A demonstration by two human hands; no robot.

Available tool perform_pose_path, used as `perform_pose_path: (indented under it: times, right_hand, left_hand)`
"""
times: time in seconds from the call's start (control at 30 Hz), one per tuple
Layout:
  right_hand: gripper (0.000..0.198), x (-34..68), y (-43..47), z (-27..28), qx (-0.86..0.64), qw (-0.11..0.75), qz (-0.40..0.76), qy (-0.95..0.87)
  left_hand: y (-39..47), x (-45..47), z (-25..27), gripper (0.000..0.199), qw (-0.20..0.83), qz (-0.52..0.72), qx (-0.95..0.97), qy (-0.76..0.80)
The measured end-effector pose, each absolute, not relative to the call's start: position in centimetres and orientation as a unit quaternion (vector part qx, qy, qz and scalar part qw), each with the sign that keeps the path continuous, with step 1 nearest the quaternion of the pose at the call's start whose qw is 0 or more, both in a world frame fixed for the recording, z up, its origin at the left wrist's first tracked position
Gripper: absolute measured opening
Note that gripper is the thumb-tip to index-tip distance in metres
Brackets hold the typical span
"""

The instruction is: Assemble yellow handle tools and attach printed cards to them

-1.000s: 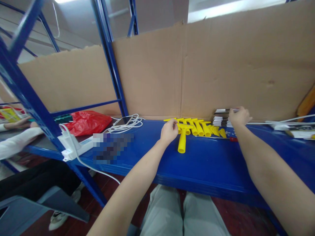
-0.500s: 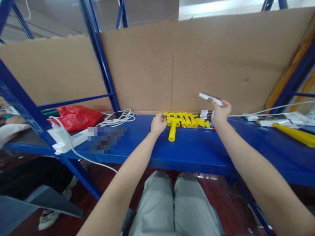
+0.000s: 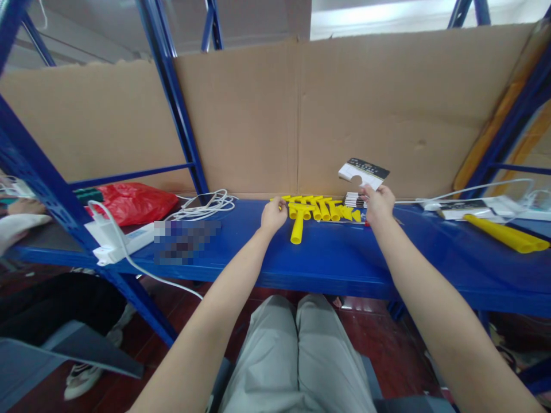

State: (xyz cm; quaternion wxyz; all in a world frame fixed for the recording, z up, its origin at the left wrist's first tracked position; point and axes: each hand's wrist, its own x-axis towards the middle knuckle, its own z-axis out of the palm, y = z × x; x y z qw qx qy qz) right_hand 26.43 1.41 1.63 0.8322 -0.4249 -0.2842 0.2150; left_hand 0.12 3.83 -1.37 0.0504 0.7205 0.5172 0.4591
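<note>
My right hand is raised above the blue shelf, its fingers pinching a flat black-and-white card packet with a round notch in its white edge. Just below the packet, a small stack of white-and-dark packets rests on the shelf. My left hand is closed beside the left end of a row of yellow plastic scraper-like handles. Its fingertips are partly hidden, so what they grip cannot be made out. One yellow T-shaped handle lies in front of the row, pointing at me.
Small yellow pieces lie at the row's right end. Farther right are yellow tubes and white-and-black packages. To the left are a white cable, a power strip and a red bag. Cardboard stands behind; another person's hand is far left.
My right hand has turned the packet so its broad black-and-white face shows instead of its thin edge. My left hand stays by the yellow handles. The view has shifted slightly.
</note>
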Motion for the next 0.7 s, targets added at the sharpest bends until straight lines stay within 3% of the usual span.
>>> perform_pose_path:
  times: [0.7]
  right_hand:
    - [0.020, 26.25, 1.21, 1.47, -0.492, 0.791, 0.182, -0.314]
  left_hand:
    - [3.75, 0.02, -1.35, 0.019, 0.057, 0.463, 0.716, 0.519]
